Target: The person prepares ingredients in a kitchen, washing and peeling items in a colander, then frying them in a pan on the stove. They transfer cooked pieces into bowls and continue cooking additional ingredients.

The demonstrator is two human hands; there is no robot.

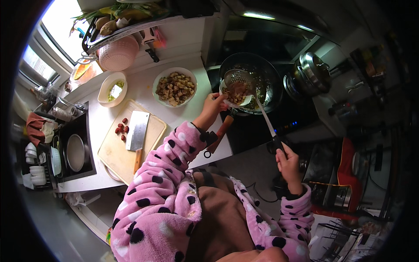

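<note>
Nearest the wok, on the near side: right hand [288, 165], fingers wrapped shut around the dark end of a long-handled strainer ladle [239, 81], grip far back on the shaft — presumably to stay clear of the heat. Perforated metal bowl of the ladle hanging over the wok's left half, tipped toward a small white bowl [238, 97]. Left hand [214, 108] at the wok's left rim, fingers closed on the edge of that small bowl, holding it above the pan just under the ladle, seemingly so the food passes between them without spilling. Brownish pieces visible in the small bowl; whether any remain in the ladle, impossible to tell.

The wok [257, 83] itself — dark, round, on a black stovetop, a few pale bits scattered inside, wooden handle pointing back toward the body.

Left of the wok: a wide white bowl of chopped, browned food [174, 87] on the counter. Farther left, a wooden cutting board [118, 153] with a cleaver [138, 131] and several small red pieces [122, 127]. Right of the wok, a lidded steel pot [313, 72].
</note>
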